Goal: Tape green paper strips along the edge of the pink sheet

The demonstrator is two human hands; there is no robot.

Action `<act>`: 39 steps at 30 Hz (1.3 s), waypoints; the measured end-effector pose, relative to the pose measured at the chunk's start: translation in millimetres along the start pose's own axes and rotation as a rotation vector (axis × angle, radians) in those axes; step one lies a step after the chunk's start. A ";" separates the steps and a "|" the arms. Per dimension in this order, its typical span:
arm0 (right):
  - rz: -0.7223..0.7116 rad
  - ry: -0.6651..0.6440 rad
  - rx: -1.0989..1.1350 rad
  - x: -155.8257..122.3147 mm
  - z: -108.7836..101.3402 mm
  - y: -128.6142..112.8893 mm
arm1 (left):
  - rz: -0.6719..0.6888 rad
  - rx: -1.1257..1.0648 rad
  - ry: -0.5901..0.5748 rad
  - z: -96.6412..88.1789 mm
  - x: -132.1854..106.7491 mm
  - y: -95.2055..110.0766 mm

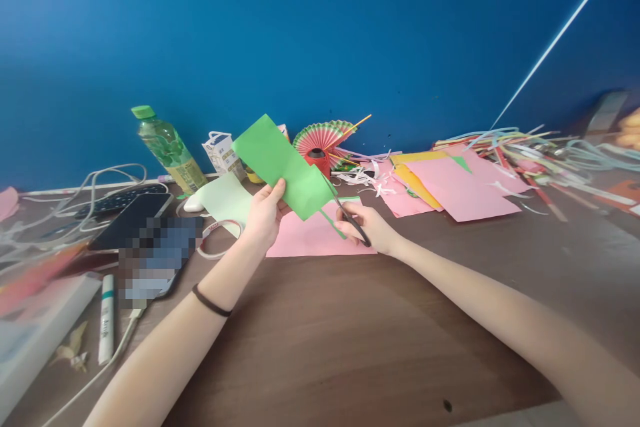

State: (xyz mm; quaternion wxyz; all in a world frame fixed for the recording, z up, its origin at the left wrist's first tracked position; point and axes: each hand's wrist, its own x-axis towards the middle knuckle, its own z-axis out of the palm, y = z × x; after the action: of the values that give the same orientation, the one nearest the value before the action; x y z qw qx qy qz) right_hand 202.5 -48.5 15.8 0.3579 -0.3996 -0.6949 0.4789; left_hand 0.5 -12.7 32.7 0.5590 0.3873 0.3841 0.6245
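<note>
My left hand (pixel 266 213) pinches a green sheet of paper (pixel 283 163) between thumb and fingers, holding it tilted above the table. My right hand (pixel 369 225) is closed round the black handles of a pair of scissors (pixel 361 230). Their blades lie along the right edge of the green paper. A narrow green strip (pixel 333 223) hangs below that edge by the right fingers; whether it is fully cut off I cannot tell. Beneath both hands a pink sheet (pixel 300 237) lies on the table.
Left are a green-capped bottle (pixel 173 150), a carton (pixel 223 153), a phone (pixel 167 257), a marker (pixel 107 320), a roll of tape (pixel 220 239) and cables. A folded paper fan (pixel 325 137) stands behind. Pink sheets (pixel 463 190) and paper strips (pixel 545 153) lie right, before the blue wall (pixel 320 33).
</note>
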 end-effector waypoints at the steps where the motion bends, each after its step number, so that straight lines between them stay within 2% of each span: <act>1: 0.003 0.001 -0.001 0.1 0.2 0.0 | 0.000 0.000 -0.003 -0.1 0.1 -0.3; 25: -0.087 0.064 -0.032 1.9 1.8 7.2 | 0.009 0.022 0.009 2.0 -2.2 3.8; 39: -0.081 0.069 -0.074 1.9 0.7 7.1 | 0.005 0.026 0.012 0.8 -1.7 3.7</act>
State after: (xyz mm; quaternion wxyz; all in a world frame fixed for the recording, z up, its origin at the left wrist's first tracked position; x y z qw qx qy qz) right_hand 202.6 -45.5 9.1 0.3856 -0.4004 -0.7150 0.4240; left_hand -0.1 -14.6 36.3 0.5501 0.3919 0.3945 0.6231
